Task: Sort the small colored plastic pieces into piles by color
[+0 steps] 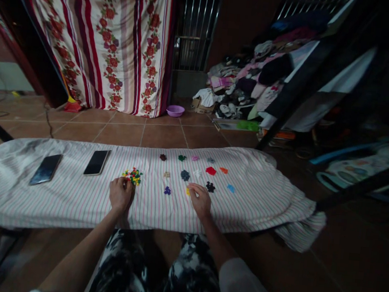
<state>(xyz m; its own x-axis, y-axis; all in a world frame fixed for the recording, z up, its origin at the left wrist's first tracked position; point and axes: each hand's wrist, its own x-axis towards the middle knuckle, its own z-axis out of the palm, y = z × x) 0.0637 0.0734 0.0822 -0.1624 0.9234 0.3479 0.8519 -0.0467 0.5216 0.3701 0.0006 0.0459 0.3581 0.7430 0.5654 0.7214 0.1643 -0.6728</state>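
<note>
A mixed heap of small bead-like pieces [134,176] in red, yellow, green and white lies on the striped cloth. My left hand [120,195] rests at its near edge, fingers curled down; what they hold is hidden. My right hand [200,200] is in a pinch over small yellow pieces [188,191], which show at its fingertips. Around it sit single-colour clusters: dark grey pieces [185,175], white pieces [197,173], black pieces [210,187], purple pieces [167,190], beige pieces [167,174], red pieces [211,170] and blue pieces [231,188].
Two phones, one dark [46,169] and one gold-edged [96,162], lie left of the heap on the striped cloth [72,203]. Brown pieces [163,157], green pieces [182,157] and orange pieces [224,170] sit farther back. Beyond are a purple basin [175,111] and piled clothes [252,80].
</note>
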